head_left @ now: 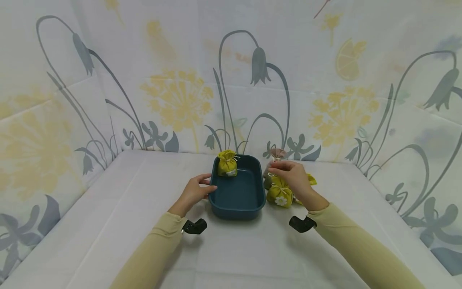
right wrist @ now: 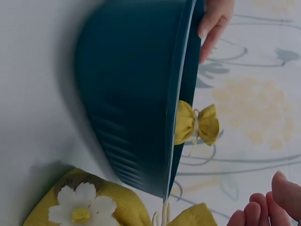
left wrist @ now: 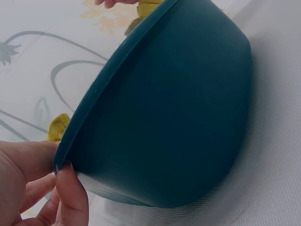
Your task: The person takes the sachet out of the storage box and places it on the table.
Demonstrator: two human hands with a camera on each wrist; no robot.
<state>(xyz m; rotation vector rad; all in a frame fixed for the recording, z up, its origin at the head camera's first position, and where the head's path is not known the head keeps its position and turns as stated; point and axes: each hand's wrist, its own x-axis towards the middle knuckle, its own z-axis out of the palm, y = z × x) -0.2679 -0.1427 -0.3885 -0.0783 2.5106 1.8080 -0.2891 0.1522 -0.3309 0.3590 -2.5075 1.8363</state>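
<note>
My left hand (head_left: 195,190) grips the left rim of a dark teal tub (head_left: 238,214), thumb on the inside and fingers under the lip, as the left wrist view shows. A yellow drawstring bag (head_left: 227,163) stands in the tub's far left corner. Over the bags to the right of the tub hovers my right hand (head_left: 294,176), fingers loosely bent. Its thumb (right wrist: 288,195) stands apart from the fingers, with nothing seen between them. Below it sits a yellow bag with a white flower (head_left: 280,196). A pinkish sheer bag (head_left: 278,153) is partly hidden behind the fingertips.
More yellow cloth (head_left: 311,179) shows behind the right hand, partly covered by it. A white cloth (head_left: 231,257) covers the table. A patterned curtain with grey and yellow flowers (head_left: 180,96) hangs behind. Black wrist cameras (head_left: 195,226) sit by both sleeves.
</note>
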